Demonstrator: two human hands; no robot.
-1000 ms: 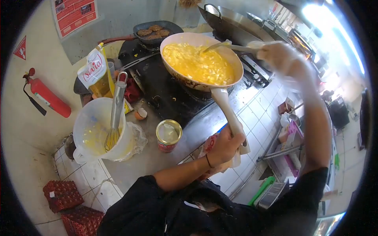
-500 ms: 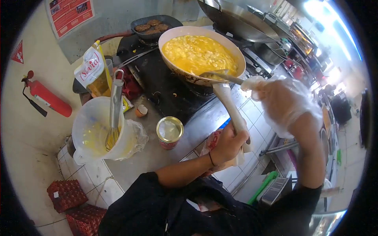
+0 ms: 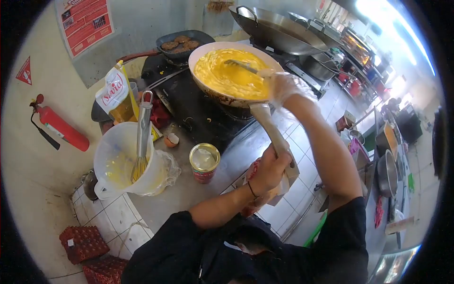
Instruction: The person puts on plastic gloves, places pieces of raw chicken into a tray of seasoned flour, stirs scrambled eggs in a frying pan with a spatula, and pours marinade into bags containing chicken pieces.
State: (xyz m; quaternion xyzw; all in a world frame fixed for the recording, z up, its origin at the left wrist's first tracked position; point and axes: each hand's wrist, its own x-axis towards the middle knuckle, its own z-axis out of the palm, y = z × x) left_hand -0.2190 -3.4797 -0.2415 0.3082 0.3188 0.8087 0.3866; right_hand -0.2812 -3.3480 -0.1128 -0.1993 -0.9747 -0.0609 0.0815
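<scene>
My left hand (image 3: 272, 169) is wrapped round the pale handle (image 3: 267, 124) of a frying pan (image 3: 201, 85). Beaten egg (image 3: 220, 75), yellow and partly set in curds, fills the pan on the stove. In a clear plastic glove, my right hand (image 3: 287, 88) grips a metal spoon (image 3: 246, 66) over the pan's right side. The spoon's head lies in the egg near the pan's middle.
Left on the counter are a plastic jug (image 3: 106, 158) with a whisk (image 3: 143, 135), an oil pouch (image 3: 118, 94), a cracked eggshell (image 3: 171, 139) and an open can (image 3: 204, 165). Behind stand a pan of patties (image 3: 182, 44) and a large wok (image 3: 279, 35).
My right hand has swept the spoon left and away from me, from the pan's near right edge to the middle of the egg. My left hand stays on the handle.
</scene>
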